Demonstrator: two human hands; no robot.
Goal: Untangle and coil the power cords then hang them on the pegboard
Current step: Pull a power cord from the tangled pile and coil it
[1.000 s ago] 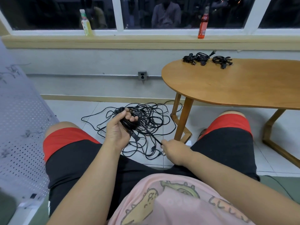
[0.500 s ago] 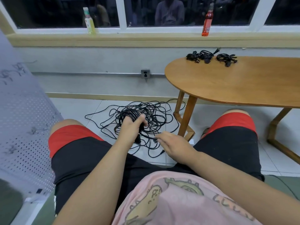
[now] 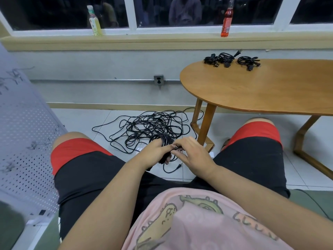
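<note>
While the left hand grips a coil of black cord, the right hand pinches one strand beside it, above the tangled cords.

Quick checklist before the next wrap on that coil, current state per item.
1. Coil wound round the left grip: ok.
2. Right grip pinching the cord tail: ok.
3. Tail free of the floor tangle: cannot tell, they overlap in view.
4. Plug lying loose on the floor: ok.
5. Table has room beside the three coiled cords: ok.
6. Pegboard hooks free: cannot tell.
</note>
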